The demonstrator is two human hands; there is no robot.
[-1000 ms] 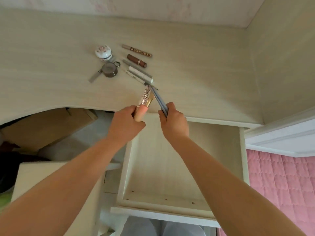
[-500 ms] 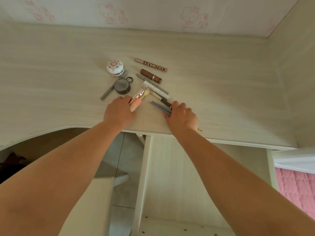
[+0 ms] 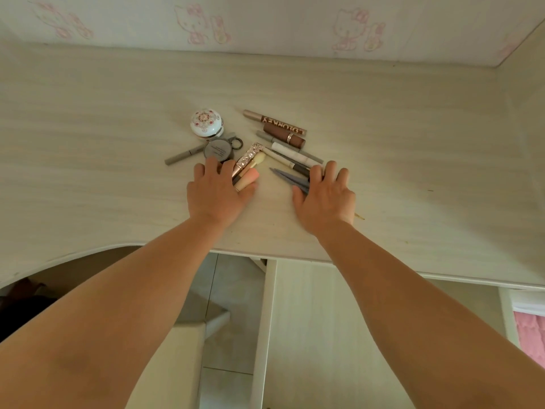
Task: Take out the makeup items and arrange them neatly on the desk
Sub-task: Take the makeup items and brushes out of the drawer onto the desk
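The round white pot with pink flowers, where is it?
The pot sits on the desk, left of the tubes, just behind the grey compact.

The pale wood-grain desk [image 3: 413,149] carries clustered makeup items; tubes and pencils lie right of the round floral compact [image 3: 205,123].

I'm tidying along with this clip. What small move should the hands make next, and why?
Probably lift both hands away. The left hand rests flat over the brushes and the right hand over the grey tweezers, all already lying on the desk.
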